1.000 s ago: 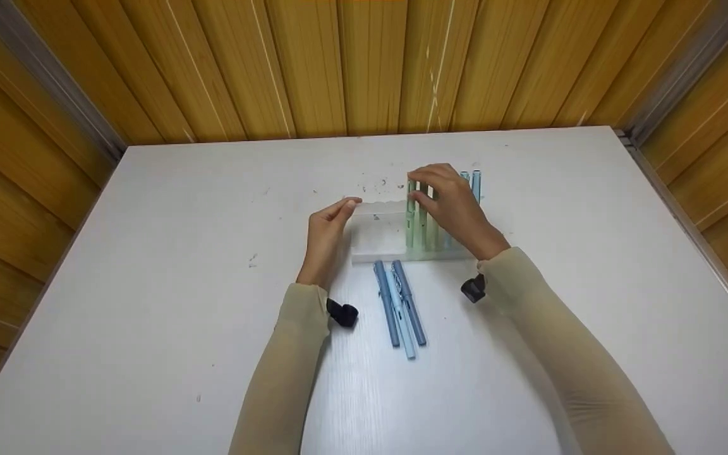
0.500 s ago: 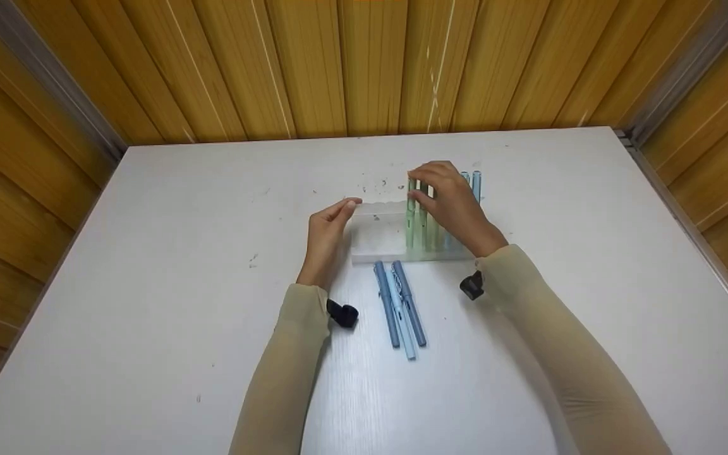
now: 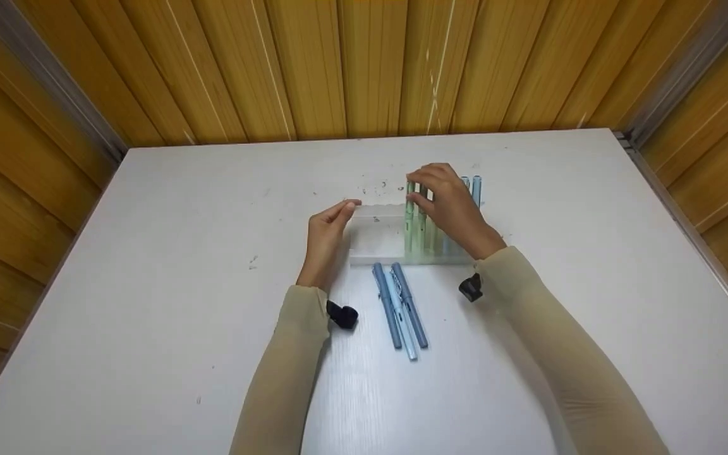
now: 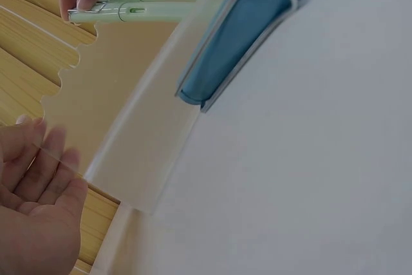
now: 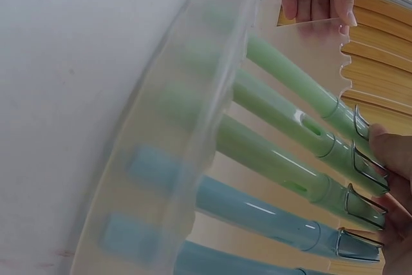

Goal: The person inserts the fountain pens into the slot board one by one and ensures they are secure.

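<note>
A frosted, see-through pen rack [image 3: 378,235] with a scalloped top edge stands mid-table. My left hand [image 3: 329,234] pinches its upper left corner between thumb and fingers; the left wrist view also shows this left hand [image 4: 45,191] at the panel's edge. Several pens fill the rack's right part: green ones, then light blue pens [image 3: 477,189] at the far right. My right hand [image 3: 455,199] holds the top of the leftmost green pen [image 3: 409,218], thumb and fingertips at its clip end. In the right wrist view, green pens [image 5: 293,82] lean in the rack's slots; the palm hides some tops.
Three blue pens, one a lighter pen [image 3: 404,319], lie side by side on the white table [image 3: 168,303] in front of the rack. Slatted yellow wood-look walls [image 3: 370,69] stand behind and at both sides. Small dark marks dot the tabletop.
Both hands keep their holds and have barely moved. The pens in the rack appear slightly lower in the head view. The three loose pens lie as before.
</note>
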`<state>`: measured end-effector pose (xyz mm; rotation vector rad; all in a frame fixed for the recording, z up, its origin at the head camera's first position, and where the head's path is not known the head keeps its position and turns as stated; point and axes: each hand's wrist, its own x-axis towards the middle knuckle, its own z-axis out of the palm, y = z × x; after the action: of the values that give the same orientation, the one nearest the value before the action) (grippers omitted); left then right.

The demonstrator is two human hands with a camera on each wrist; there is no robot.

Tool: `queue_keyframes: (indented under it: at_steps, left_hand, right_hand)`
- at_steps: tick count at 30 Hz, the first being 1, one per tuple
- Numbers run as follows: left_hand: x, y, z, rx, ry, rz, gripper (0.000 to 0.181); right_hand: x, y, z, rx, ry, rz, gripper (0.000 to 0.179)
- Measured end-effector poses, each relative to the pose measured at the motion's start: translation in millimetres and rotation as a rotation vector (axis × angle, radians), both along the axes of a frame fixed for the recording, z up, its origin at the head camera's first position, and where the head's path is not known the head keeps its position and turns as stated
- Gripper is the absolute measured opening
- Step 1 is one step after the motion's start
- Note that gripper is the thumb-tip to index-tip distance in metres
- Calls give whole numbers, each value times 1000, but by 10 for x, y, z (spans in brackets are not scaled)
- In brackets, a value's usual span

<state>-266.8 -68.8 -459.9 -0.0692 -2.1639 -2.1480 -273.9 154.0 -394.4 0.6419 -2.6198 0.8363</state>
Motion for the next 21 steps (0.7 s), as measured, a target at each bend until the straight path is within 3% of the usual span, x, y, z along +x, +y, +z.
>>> queue_keyframes:
  at_steps: [11,21]
  left_hand:
    - [18,8,27,2,7,-7,32]
    - [-2,29,-16,29,6,0,34]
  right_hand:
    - [-12,6,-23,10,26,1,33]
    - [-25,27,-27,-3,25,12,33]
